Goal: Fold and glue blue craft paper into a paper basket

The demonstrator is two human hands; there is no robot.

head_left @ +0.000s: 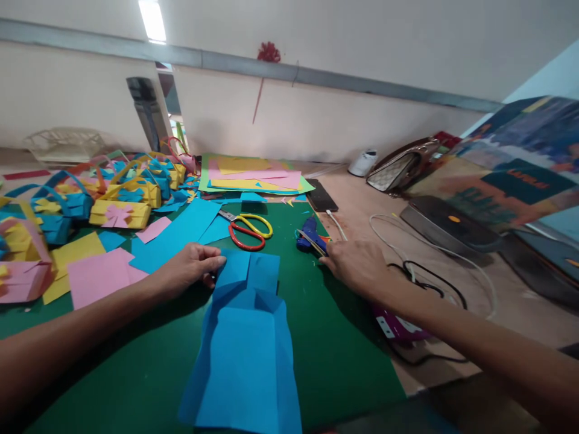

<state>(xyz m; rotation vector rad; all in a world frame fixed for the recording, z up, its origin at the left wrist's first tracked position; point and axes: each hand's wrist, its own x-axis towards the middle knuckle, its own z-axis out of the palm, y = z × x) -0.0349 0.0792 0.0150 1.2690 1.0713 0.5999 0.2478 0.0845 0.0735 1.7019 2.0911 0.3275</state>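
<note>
A creased sheet of blue paper [246,361], with folded flaps at its far end, lies partly raised in front of me. My left hand [201,262] pinches the left edge of its far flap between thumb and fingers. On the right, my right hand [355,265] has its fingers closed at the near end of a blue glue gun [310,234], which rests near the right edge of the green mat [335,337]; the hand hides part of it. Scissors [248,232] with red and yellow handles lie beyond the blue sheet.
Several small paper baskets [120,214] crowd the left side. Pink paper [99,277] and blue sheets [176,235] lie nearer. At the back are stacked coloured sheets [253,172] and a phone [322,196] on a cable. Cords, a bag [398,169] and a purple box [402,328] occupy the right.
</note>
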